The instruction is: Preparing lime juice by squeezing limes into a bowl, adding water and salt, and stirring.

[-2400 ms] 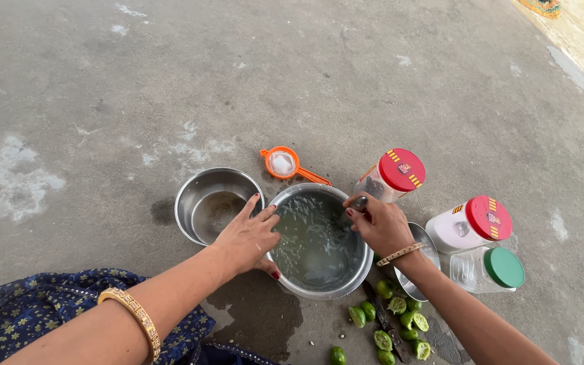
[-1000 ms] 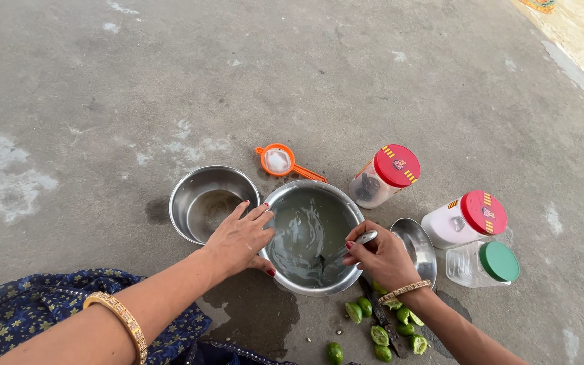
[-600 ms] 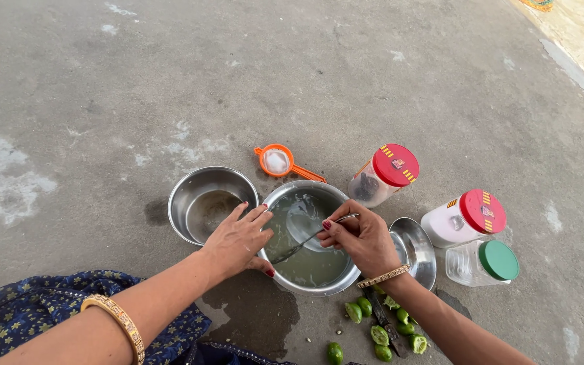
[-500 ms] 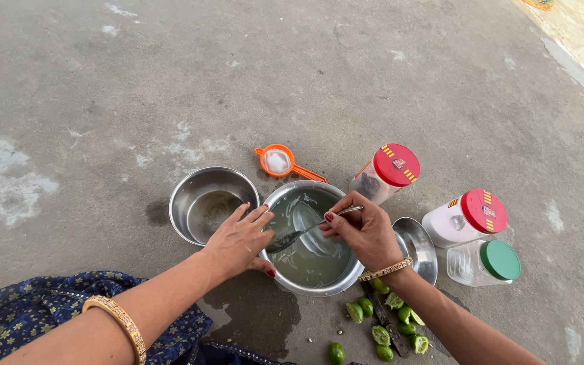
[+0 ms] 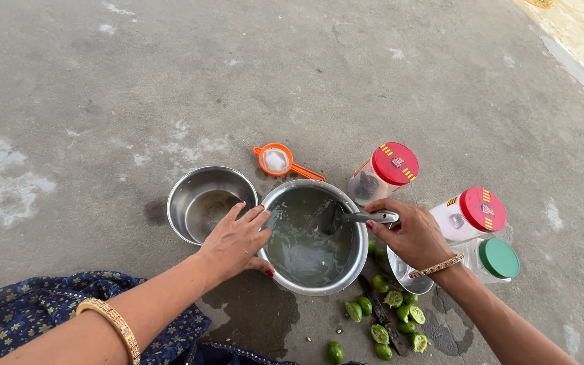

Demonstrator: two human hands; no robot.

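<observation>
A steel bowl [image 5: 358, 257] of cloudy greenish liquid sits on the concrete floor. My left hand [image 5: 238, 238] rests on its left rim, fingers spread over the edge, gripping it. My right hand [image 5: 411, 233] is at the bowl's right rim and holds a metal spoon [image 5: 349, 217] by its handle, with the spoon's head dipped in the liquid near the far right side.
A second steel bowl [image 5: 187, 192] stands to the left. An orange strainer [image 5: 276, 160] lies behind. Two red-lidded jars [image 5: 395, 163] [image 5: 482, 209], a green-lidded jar [image 5: 499, 258] and a small steel plate [image 5: 403, 276] are on the right. Cut green limes [image 5: 386, 318] and a knife lie in front.
My right hand has swept the spoon around through the liquid, from the near side to the left and now to the bowl's far right rim. My left hand stayed on the rim.
</observation>
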